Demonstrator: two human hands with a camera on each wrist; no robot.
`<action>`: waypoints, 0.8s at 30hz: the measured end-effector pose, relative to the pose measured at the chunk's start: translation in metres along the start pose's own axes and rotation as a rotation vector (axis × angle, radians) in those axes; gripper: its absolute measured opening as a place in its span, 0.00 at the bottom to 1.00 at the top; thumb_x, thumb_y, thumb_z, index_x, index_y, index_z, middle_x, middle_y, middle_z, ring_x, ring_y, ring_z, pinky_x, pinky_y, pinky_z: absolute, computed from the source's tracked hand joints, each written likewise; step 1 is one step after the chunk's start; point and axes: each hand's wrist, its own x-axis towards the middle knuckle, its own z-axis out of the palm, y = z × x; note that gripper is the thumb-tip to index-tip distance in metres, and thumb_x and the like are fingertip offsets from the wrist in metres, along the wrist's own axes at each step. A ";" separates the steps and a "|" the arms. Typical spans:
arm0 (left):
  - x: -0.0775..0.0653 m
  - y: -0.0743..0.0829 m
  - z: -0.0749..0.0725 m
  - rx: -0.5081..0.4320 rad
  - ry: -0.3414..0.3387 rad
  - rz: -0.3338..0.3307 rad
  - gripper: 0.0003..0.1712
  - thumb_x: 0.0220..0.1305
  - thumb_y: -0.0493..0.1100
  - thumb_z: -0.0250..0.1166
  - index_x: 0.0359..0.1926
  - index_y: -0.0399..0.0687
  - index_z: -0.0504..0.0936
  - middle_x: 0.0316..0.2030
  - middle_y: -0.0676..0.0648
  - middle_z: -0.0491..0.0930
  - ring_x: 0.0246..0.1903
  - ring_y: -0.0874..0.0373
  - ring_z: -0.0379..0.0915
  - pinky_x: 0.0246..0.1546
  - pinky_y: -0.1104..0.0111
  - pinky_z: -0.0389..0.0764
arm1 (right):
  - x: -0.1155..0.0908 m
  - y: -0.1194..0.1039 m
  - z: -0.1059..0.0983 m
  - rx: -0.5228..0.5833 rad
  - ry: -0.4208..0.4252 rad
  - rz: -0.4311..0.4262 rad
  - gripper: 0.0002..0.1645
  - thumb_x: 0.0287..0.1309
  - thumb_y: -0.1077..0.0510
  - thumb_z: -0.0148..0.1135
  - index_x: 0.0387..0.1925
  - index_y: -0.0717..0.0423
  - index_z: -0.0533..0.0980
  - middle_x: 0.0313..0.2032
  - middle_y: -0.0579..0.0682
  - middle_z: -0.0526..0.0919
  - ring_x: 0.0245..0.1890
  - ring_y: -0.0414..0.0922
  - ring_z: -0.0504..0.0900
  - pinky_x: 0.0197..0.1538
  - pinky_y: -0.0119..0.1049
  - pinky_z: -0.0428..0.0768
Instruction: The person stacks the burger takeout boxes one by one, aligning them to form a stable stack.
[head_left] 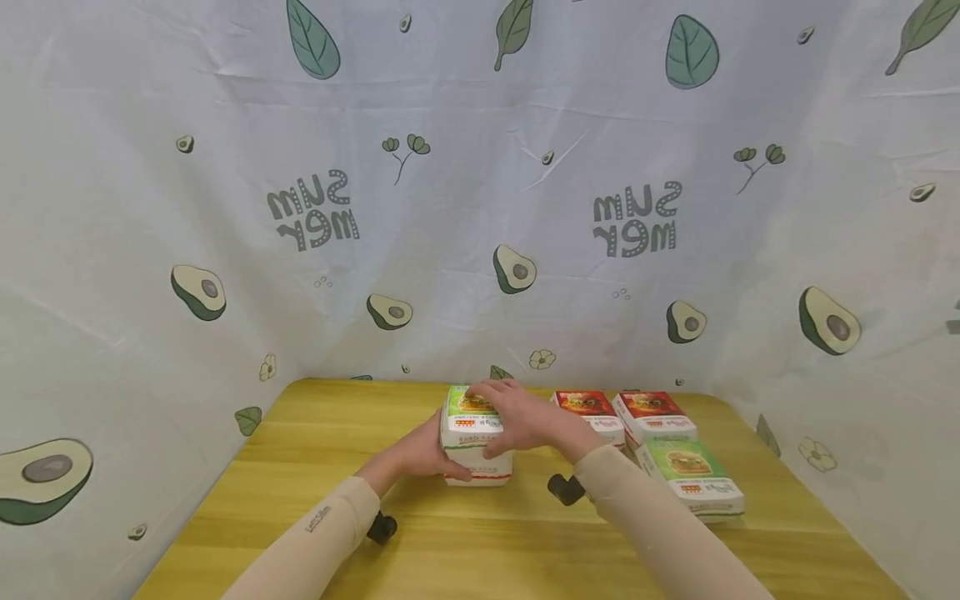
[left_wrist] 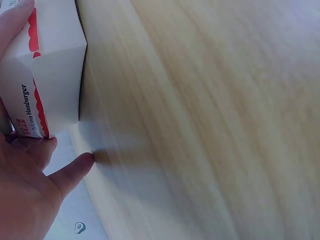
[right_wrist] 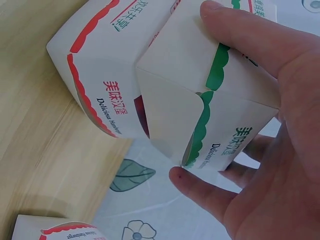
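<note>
Two white hamburger boxes are stacked near the middle of the wooden table. The upper green-topped hamburger box (head_left: 471, 422) has green scalloped trim, clear in the right wrist view. Below it sits a red-trimmed hamburger box (head_left: 491, 473), its top hidden. My right hand (head_left: 528, 417) grips the upper box, with the thumb on the near face and fingers at the back. From the left side, my left hand (head_left: 423, 450) holds the lower box, thumb across its front. In the left wrist view one finger (left_wrist: 75, 172) sticks out straight past the box.
To the right, two red-topped boxes (head_left: 587, 405) (head_left: 651, 405) stand at the back of the table (head_left: 322, 450). A green-topped box (head_left: 686, 462) lies in front of the farther right one. A printed curtain (head_left: 450, 208) hangs behind the table.
</note>
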 end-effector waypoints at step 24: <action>-0.003 0.002 0.002 -0.089 -0.022 0.005 0.63 0.49 0.41 0.82 0.75 0.51 0.46 0.65 0.49 0.69 0.63 0.55 0.69 0.67 0.53 0.66 | 0.000 0.001 0.007 -0.047 0.025 0.011 0.54 0.48 0.41 0.78 0.74 0.37 0.60 0.75 0.49 0.60 0.70 0.52 0.62 0.57 0.50 0.77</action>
